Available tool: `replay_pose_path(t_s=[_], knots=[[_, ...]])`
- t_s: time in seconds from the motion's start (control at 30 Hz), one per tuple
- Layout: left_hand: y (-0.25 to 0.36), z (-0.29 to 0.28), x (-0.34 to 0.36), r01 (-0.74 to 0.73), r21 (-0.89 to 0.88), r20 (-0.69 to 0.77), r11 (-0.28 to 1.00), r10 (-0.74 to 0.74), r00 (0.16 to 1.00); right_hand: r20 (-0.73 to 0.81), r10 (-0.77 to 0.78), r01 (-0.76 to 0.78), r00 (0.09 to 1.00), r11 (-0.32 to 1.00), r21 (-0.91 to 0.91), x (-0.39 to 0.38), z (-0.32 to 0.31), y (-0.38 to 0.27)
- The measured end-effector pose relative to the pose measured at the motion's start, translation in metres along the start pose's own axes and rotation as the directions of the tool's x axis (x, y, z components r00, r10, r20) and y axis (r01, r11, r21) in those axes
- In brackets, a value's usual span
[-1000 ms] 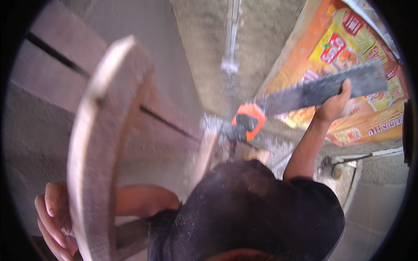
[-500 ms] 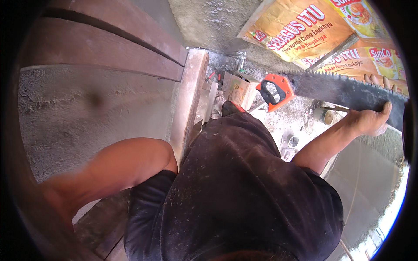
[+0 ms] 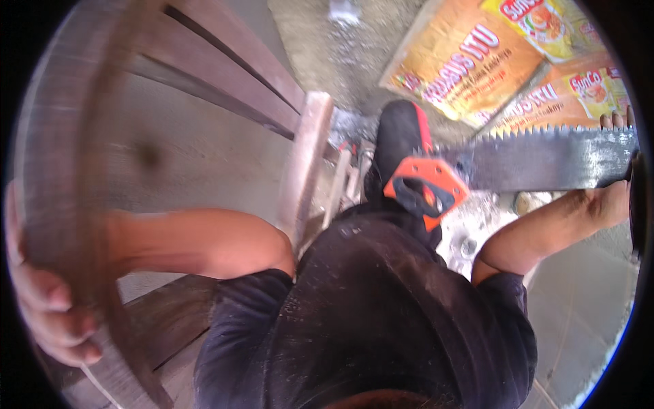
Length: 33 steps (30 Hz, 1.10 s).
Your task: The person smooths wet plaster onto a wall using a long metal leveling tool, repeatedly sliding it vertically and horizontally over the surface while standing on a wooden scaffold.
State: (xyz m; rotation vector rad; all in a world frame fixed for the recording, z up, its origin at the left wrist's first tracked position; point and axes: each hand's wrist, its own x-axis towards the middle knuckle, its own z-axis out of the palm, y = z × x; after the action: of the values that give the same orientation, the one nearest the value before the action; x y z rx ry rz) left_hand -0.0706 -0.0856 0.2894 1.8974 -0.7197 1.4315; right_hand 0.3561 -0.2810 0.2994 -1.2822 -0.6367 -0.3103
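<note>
Blurred a little by motion, my left hand [image 3: 51, 307] is at the far left with its fingers wrapped round a brown wooden beam [image 3: 61, 136]. My right hand [image 3: 611, 201] grips a hand saw [image 3: 545, 162] near the far end of its blade, with fingertips showing above the toothed edge. The teeth point away from me. The saw's orange and black handle [image 3: 428, 189] is in front of my body, unheld, and overlaps my raised shoe [image 3: 398, 140] from this view.
Brown wooden rails [image 3: 225, 75] meet a wooden post [image 3: 306, 157] on the left, before a grey plastered wall [image 3: 197, 163]. Orange and yellow printed sheets [image 3: 470, 61] are at the far right. Debris and a round container [image 3: 468, 247] lie on the floor below.
My left hand has come into view on the beam. My foot has lifted forward. The saw handle has shifted lower, and the blade now lies more level. The whole view has tilted.
</note>
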Motion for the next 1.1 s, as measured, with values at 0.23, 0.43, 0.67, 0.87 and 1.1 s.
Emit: replay_pose_path(t_s=[0.23,0.43,0.67,0.87,1.1], knots=[[0.003,0.008,0.036,-0.028,-0.019,0.143,0.999,0.03,0.989,0.279,0.325,-0.427,0.903,0.747,0.509,0.005,-0.037,0.041],[0.015,0.032,0.022,-0.048,-0.071,-0.014,0.996,0.048,0.999,0.429,0.221,-0.413,0.876,0.804,0.428,-0.027,0.018,0.109],[0.022,0.046,0.024,-0.063,-0.131,0.071,0.989,0.073,0.995,0.473,0.261,-0.485,0.841,0.75,0.449,-0.065,0.019,0.126],[0.009,0.055,0.013,-0.147,-0.23,-0.314,0.962,0.07,0.947,0.579,0.202,-0.515,0.789,0.732,0.446,-0.078,0.052,0.1],[0.004,0.073,0.007,-0.134,-0.239,-0.456,0.962,0.011,0.89,0.746,0.219,-0.681,0.629,0.619,0.392,-0.097,0.069,0.106]])
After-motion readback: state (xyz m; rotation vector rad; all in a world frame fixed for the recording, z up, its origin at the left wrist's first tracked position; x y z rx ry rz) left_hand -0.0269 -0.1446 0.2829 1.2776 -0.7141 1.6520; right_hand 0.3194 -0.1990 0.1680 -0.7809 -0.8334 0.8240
